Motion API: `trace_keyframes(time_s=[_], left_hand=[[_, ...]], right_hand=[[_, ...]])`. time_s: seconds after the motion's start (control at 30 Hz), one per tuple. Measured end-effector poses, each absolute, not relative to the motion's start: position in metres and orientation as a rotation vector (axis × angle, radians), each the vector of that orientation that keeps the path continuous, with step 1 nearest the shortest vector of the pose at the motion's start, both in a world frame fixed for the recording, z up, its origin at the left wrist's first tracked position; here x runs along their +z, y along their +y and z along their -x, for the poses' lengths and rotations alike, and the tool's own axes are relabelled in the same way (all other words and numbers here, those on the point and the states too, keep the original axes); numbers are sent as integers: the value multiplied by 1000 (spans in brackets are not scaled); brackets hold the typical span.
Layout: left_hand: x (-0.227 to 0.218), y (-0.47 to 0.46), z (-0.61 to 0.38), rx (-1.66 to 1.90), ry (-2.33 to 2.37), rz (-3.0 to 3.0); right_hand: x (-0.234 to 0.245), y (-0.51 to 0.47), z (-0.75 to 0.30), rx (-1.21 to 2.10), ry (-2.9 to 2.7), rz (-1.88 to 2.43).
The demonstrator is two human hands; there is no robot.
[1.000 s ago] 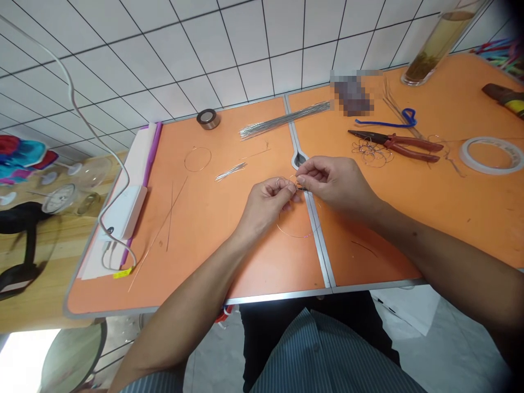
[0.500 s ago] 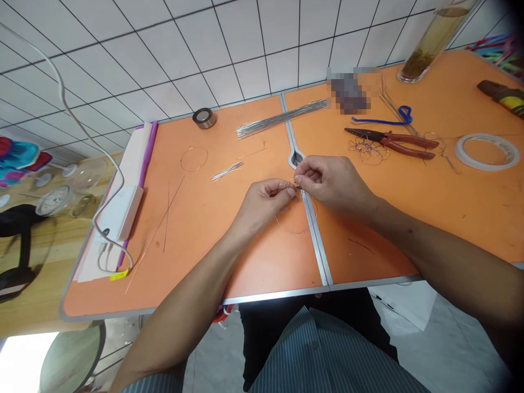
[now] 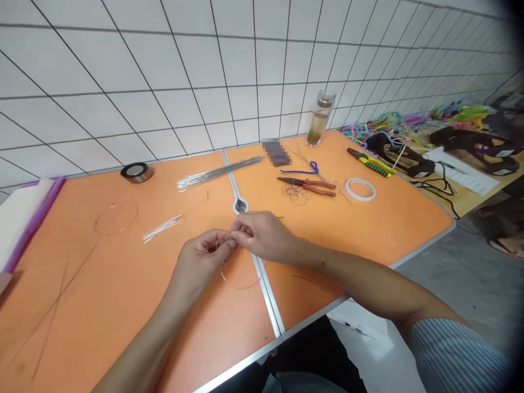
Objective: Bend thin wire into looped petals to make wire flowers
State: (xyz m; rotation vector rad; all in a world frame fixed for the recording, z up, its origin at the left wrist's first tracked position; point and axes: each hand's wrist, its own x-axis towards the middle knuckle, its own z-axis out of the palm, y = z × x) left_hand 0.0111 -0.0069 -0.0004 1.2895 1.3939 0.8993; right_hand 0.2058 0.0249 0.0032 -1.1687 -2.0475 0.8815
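My left hand [image 3: 207,254] pinches a thin wire ring [image 3: 241,287] whose loop hangs below the fingers over the metal seam of the table. Against its fingertips, my right hand [image 3: 257,232] is closed in a pinch on the same wire; the exact spot it grips is hidden by the fingers. Left of the hands lies a small bundle of short silvery wires [image 3: 161,228], and farther left a separate wire loop [image 3: 117,219]. Beyond the hands a long bundle of straight wires [image 3: 221,172] crosses the seam.
Red-handled pliers [image 3: 315,186] lie on tangled wire [image 3: 297,194], beside a white tape roll [image 3: 361,189] and a blue bent strip [image 3: 301,171]. A glass bottle [image 3: 318,123] stands by the wall. Dark tape [image 3: 137,172] and a yellow-green cutter [image 3: 370,164] lie on the orange table [image 3: 123,305].
The camera has turned to the right, so more of the right side shows and the left bench has left the view. Both hands stay pinched together at the wire ring.
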Motion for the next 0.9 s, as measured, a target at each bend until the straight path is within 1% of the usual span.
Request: trace_keyframes(time_s=[0.17,0.33,0.5,0.73,0.9], left_hand=[[0,-8,-11,863,1438,-1277],[-2,-8,-10,886,1428,-1272],[-4,-7,-8,923,1378,-1261],[-5,-5,-9,940,1424,-1176],[-6,-4,-13,1037,1258,-1094]], right_hand=[[6,23,-205,897,-2026,1192],[6,25,-207,1032,-1971,1193],[2,26,-206,1065,-1935,1182],[3,29,-213,1032,-1953,1080],[0,37,-219,932,-1898,1121]])
